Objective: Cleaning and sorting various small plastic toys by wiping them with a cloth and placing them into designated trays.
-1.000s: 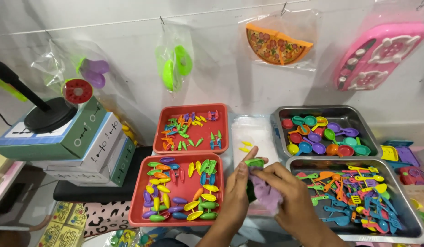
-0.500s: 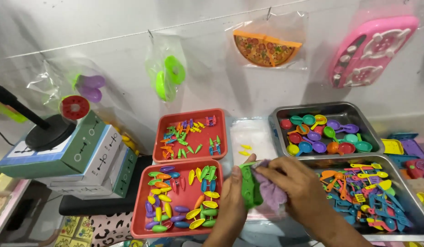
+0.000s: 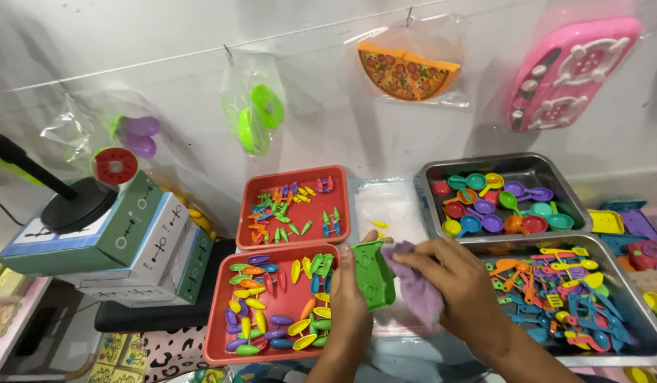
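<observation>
Between 2 trays, upright green toy block (image 3: 374, 275) in left hand (image 3: 349, 301) fingers, right hand (image 3: 459, 284) clutching purple cloth (image 3: 415, 287).

Green plastic toy piece (image 3: 373, 274): flat rectangular block, bright green, small round marks and moulded ridges on visible face. Held upright, slightly tilted, long edge vertical, pinched along left edge by left hand (image 3: 349, 301).

Purple cloth (image 3: 415, 286): soft, crumpled, pale lilac. Bunched under fingers of right hand (image 3: 459, 284), upper end pressed against right edge of green piece, rest hanging below grip.
</observation>
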